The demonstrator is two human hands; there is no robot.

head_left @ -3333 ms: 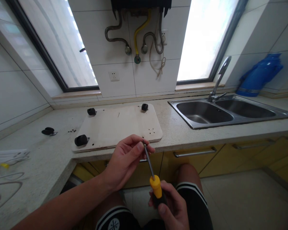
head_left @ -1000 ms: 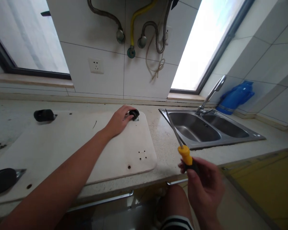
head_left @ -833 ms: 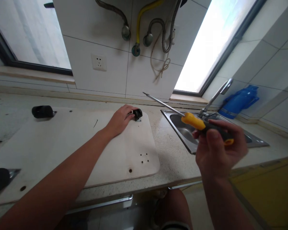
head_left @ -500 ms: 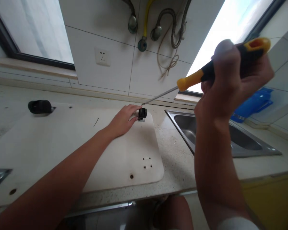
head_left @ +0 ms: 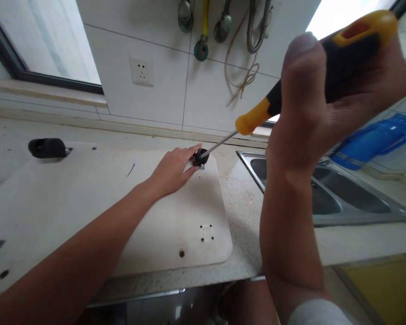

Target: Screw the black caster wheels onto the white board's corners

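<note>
A black caster wheel on a small metal plate sits near the far right corner of a white board. My left hand grips it from the left between thumb and fingers. In my right hand, fingers wrapped round the handle, is a yellow-and-black screwdriver. Its metal shaft slants down left, and the tip overlaps the wheel; whether it touches a screw I cannot tell. Several small dark holes show in the board's near right corner.
Another black caster stands on the board's far left. A steel sink is set in the counter on the right, with a blue jug behind it. Pipe valves and a socket are on the tiled wall.
The screwdriver tip has gone from just behind the caster to over the wheel, and my right hand looks larger and higher. My left hand keeps its grip. The view has shifted slightly.
</note>
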